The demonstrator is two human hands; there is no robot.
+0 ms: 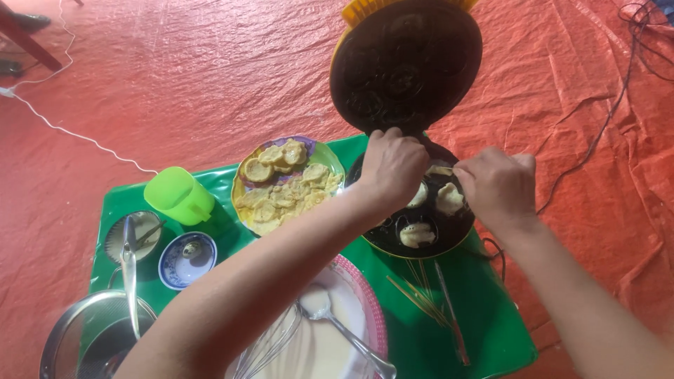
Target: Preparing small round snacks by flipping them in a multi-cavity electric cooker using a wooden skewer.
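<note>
Cakes: pale, in griddle wells, centre-right on green mat.
Left hand: fingers curled closed over the rear wells; what it pinches is hidden.
Right hand: pinching a cake edge.
Risk: likely burn, knuckles near the plate; raised lid could drop.
Room: plate just left; batter bowl crowds the near edge; skewers beside the griddle.

No package, label, sign or screen showed anywhere in the view.
</note>
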